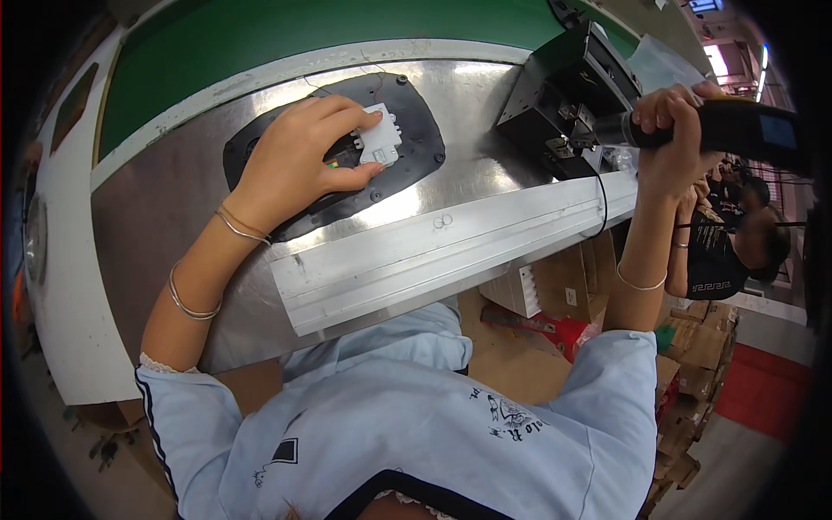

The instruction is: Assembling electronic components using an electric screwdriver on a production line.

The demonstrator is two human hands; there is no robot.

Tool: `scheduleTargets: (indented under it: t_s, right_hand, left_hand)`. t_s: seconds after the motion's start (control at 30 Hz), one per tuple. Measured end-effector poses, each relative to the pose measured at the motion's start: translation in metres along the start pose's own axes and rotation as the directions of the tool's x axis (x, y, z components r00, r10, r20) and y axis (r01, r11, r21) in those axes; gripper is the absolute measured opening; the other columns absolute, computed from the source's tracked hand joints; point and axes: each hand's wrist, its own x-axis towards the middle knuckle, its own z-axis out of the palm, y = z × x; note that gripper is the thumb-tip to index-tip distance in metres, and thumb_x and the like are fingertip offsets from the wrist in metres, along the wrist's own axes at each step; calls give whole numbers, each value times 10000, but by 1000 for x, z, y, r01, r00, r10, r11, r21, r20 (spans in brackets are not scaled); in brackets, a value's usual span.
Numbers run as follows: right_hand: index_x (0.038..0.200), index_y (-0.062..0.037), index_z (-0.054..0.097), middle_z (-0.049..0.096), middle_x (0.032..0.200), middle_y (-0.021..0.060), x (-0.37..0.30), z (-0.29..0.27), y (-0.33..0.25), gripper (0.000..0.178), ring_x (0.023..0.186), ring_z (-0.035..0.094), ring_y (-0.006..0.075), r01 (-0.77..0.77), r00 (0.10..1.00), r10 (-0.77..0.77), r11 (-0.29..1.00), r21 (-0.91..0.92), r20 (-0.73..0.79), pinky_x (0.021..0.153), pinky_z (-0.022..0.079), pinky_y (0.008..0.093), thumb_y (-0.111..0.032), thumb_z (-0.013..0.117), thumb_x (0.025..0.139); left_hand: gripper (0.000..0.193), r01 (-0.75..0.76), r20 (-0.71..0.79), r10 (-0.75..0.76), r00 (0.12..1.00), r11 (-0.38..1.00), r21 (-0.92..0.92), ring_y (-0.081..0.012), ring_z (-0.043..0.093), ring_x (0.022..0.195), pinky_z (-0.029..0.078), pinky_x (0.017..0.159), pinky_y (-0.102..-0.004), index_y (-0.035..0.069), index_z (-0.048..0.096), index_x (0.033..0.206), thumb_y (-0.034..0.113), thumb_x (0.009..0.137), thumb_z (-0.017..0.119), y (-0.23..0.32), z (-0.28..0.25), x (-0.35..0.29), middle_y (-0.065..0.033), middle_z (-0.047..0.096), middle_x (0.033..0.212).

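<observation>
A black oval plastic base [414, 108] lies on the metal worktop. On it sits a white plastic housing [379, 137] with small side tabs. My left hand [299, 147] grips the housing between thumb and fingers, and its palm hides much of the base's left side. Thin wires run out past the far edge of the base. At the right, my right hand [672, 143] is wrapped around a black electric screwdriver [741, 128] with a small screen. The tool lies level, its metal nose pointing left at the front of a black screw feeder [568, 74]; whether the tip touches is unclear.
A pale aluminium rail [442, 247] runs along the worktop's front edge, a black cable [604, 208] hanging over it. Behind lies a green surface [303, 39]. Below are cardboard boxes [563, 282]. A co-worker [719, 247] in black is at the right.
</observation>
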Motion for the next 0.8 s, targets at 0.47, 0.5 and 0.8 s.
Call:
scheduleTargets:
  t_s: [0.47, 0.5, 0.8]
  right_hand:
    - [1107, -28, 490, 400, 605, 28, -12, 19, -9, 290, 475, 402, 134, -91, 996, 91, 995, -37, -14, 513, 385, 307, 4, 509, 819]
    - [1157, -20, 470, 395, 609, 27, -12, 27, -13, 331, 481, 405, 135, -77, 996, 77, 997, -1, 49, 512, 384, 305, -13, 497, 828]
    - [1102, -28, 429, 407, 611, 40, -18, 132, 17, 301, 449, 442, 158, -149, 974, 85, 939, 311, 209, 458, 420, 315, 10, 513, 816]
  left_hand:
    - [409, -18, -9, 18, 1000, 1000, -1, -281, 600, 831, 492, 755, -360, 59, 662, 1020, 298, 703, 762, -1, 2, 1, -83, 628, 930]
    - [411, -20, 3, 20, 1000, 1000, 0, -281, 601, 824, 494, 751, -359, 60, 663, 1017, 305, 703, 762, -1, 2, 1, -81, 628, 930]
    - [398, -65, 18, 66, 998, 996, -62, -272, 607, 840, 491, 774, -367, 79, 674, 1007, 330, 709, 755, -5, 5, 2, -69, 632, 933]
